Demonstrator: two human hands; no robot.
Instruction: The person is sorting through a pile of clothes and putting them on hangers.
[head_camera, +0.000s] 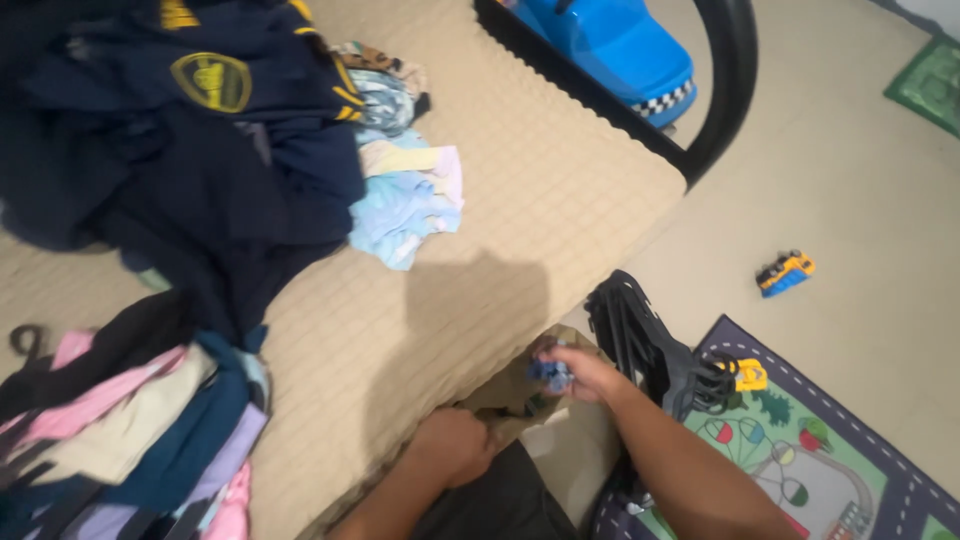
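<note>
The right hand (590, 374) is closed on a small crumpled blue cloth (551, 375) at the edge of the beige quilted mattress (560, 200). The left hand (452, 445) is curled shut against an olive-tan garment (520, 395). Black plastic hangers (640, 340) lie just beside the right hand.

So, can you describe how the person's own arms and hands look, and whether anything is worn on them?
Both forearms are bare: no sleeve reaches into view. The left hand and the right hand carry no glove, and no watch, bracelet or ring can be seen, though the picture is somewhat blurred. Dark clothing shows at the lower edge between the arms.
</note>
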